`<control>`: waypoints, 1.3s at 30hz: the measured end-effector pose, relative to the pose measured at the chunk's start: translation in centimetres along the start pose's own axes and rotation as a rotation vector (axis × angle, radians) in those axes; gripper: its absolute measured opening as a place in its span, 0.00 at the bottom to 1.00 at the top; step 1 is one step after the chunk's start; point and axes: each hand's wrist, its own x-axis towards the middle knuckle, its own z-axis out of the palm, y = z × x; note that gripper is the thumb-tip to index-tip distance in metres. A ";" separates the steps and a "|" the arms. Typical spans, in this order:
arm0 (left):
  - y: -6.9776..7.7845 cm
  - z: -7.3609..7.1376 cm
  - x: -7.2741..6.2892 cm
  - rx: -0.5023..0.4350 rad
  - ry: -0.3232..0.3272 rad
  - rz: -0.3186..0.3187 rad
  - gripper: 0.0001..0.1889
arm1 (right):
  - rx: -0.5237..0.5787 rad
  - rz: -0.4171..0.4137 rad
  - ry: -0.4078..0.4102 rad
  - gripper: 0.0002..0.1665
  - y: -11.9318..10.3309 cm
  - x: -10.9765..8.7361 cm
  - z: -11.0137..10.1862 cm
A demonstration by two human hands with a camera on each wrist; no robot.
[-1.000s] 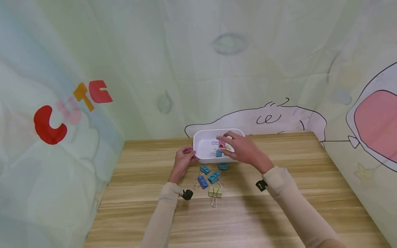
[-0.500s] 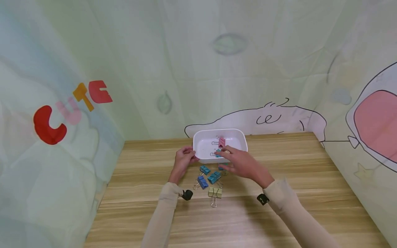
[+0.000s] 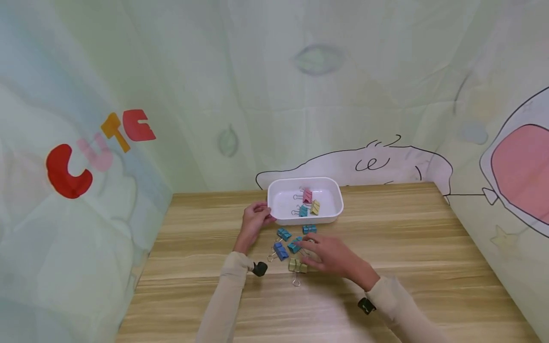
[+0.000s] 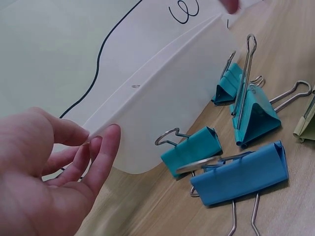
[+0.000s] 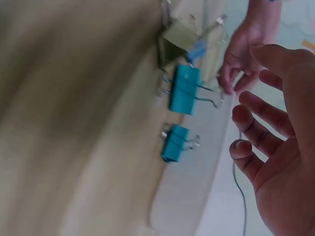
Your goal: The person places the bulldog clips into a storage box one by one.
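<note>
The right hand [image 3: 336, 257], empty with fingers apart, hovers just right of the olive clip [image 3: 295, 266], nearer than the left hand [image 3: 254, 220] (which pinches the white tray [image 3: 302, 221]).

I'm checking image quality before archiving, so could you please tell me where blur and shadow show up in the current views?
Head view: fairly clear, soft shadow on the brown wood-grain table below the person's right hand; left wrist view: the blue binder clip with silver wire handles looks fairly sharp; right wrist view: the table is smeared by blur, with dark shadow bands.
</note>
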 end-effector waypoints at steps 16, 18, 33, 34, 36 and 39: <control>0.0 0.1 0.1 0.020 0.006 -0.011 0.20 | 0.063 0.056 -0.061 0.25 -0.3 -2.1 3.9; 0.1 0.1 0.0 0.019 0.005 -0.013 0.20 | 0.062 0.061 -0.065 0.25 -0.2 -2.2 4.2; 0.1 0.2 -0.1 0.010 0.000 0.001 0.20 | 0.035 0.062 -0.035 0.21 -0.3 -2.1 5.2; 0.0 0.2 -0.1 0.010 -0.001 -0.001 0.20 | 0.033 0.066 -0.036 0.21 -0.3 -2.1 5.2; 0.0 0.2 -0.1 0.012 -0.002 -0.005 0.20 | 0.033 0.073 -0.038 0.21 -0.3 -2.1 5.3; 0.0 0.1 -0.1 0.017 0.001 -0.009 0.20 | 0.036 0.084 -0.044 0.21 -0.4 -2.0 5.4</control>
